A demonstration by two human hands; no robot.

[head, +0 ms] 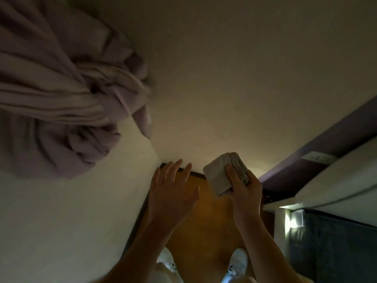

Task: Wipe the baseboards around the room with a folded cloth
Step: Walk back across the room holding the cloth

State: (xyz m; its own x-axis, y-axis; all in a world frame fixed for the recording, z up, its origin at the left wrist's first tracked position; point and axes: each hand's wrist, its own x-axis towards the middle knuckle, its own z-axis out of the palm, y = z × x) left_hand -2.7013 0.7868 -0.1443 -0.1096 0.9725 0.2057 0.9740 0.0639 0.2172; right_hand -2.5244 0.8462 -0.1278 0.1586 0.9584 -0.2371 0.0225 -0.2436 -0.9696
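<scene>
Here, right hand (243, 190) gripping folded cloth (223, 172), left hand (172, 190) spread open

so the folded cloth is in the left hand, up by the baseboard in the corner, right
Not quite. The head view shows the folded cloth held in the right hand, not the left. The left hand is open with its fingers spread. The rest holds: the cloth is up by the baseboard in the corner.
</scene>
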